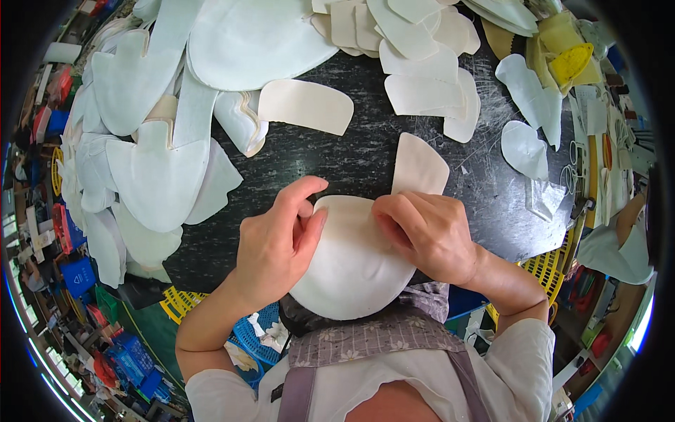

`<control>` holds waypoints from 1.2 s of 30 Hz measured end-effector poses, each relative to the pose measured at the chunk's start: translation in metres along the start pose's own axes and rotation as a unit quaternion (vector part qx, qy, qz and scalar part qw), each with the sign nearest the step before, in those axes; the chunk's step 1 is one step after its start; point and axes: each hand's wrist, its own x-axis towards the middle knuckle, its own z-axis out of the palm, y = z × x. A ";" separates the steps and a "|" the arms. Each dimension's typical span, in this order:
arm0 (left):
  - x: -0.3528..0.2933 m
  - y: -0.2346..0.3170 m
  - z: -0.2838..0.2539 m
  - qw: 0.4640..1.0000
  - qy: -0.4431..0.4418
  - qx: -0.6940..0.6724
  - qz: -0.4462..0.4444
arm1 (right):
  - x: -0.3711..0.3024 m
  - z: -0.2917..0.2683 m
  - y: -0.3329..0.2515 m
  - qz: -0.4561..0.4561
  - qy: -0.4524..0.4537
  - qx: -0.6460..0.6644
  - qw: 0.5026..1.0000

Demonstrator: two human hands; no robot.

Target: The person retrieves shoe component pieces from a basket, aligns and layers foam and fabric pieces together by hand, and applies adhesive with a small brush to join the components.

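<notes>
A rounded off-white cut piece of sheet material [344, 271], its surface slightly wrinkled, lies at the table's near edge against my apron. My left hand [276, 235] pinches its upper left edge; the thumb rests along the rim and the index finger is raised above it. Curled fingers of my right hand [429, 235] grip the upper right edge, and the fingertips are partly hidden. Just beyond that hand lies a small cream piece [420, 165] with a curved end. Another curved cream strip [306, 105] rests farther off on the black table [337, 165].
Stacks of white notched pieces [162, 176] cover the left side. A large pale rounded sheet [256, 42] and piled cream pieces [422, 70] sit at the back. Right are crumpled pale scraps [527, 151], a yellow scoop-like object [571, 65] and scissors [573, 169]. Yellow baskets [545, 267] flank the near edge.
</notes>
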 end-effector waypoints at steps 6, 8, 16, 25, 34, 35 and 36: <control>0.008 -0.010 0.003 0.987 0.017 0.106 0.119 | 0.008 0.003 0.005 -0.124 -0.035 -0.103 0.986; 0.004 -0.006 -0.002 0.963 -0.008 0.210 0.168 | 0.003 0.000 0.008 -0.221 -0.029 -0.110 0.969; -0.031 0.012 -0.002 0.898 -0.068 0.339 0.272 | -0.025 -0.025 0.006 -0.215 -0.070 -0.110 0.968; 0.076 0.002 -0.052 0.896 0.081 0.305 0.314 | 0.112 -0.064 0.064 -0.119 0.122 -0.186 0.967; 0.254 -0.038 -0.061 0.927 0.134 0.204 0.285 | 0.216 -0.042 0.114 -0.125 0.191 -0.239 0.944; 0.253 -0.036 -0.061 0.927 0.134 0.204 0.285 | 0.211 -0.048 0.115 -0.125 0.191 -0.240 0.944; 0.250 -0.034 -0.063 0.938 0.152 0.162 0.267 | 0.205 -0.053 0.114 -0.088 0.189 -0.142 0.968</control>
